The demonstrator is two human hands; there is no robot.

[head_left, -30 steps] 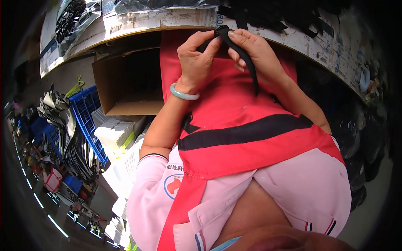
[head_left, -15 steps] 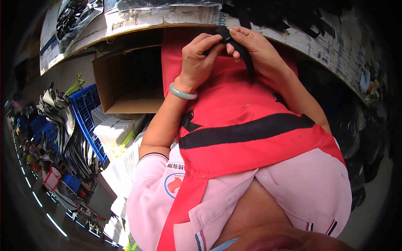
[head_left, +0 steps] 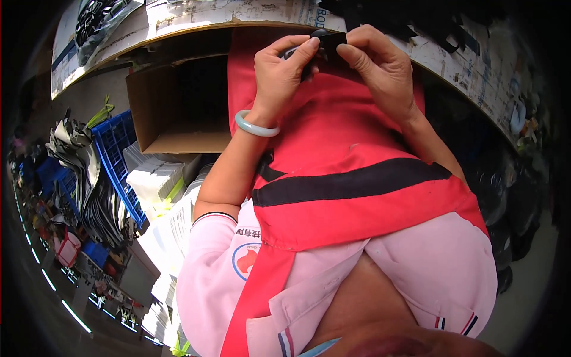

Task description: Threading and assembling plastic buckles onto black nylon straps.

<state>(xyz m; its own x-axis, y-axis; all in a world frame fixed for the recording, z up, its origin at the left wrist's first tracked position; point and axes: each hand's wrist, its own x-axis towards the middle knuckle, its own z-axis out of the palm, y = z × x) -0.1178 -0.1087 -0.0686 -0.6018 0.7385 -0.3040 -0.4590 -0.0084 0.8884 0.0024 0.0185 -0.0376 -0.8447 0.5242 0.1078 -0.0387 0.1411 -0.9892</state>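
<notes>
I saw both hands up at 12 o'clock by the table edge point(head_left: 196, 27): left hand point(head_left: 279, 74) and right hand point(head_left: 380, 71) each pinching an end of a small black strap point(head_left: 326, 40). It looked light, soft and bendy, best gripped at the ends. Cardboard box point(head_left: 178, 101) sat at 9 o'clock.

A red apron point(head_left: 357, 149) with a black band, pink shirt point(head_left: 208, 279), pale green bangle point(head_left: 256, 126), blue crate point(head_left: 113, 149).
</notes>
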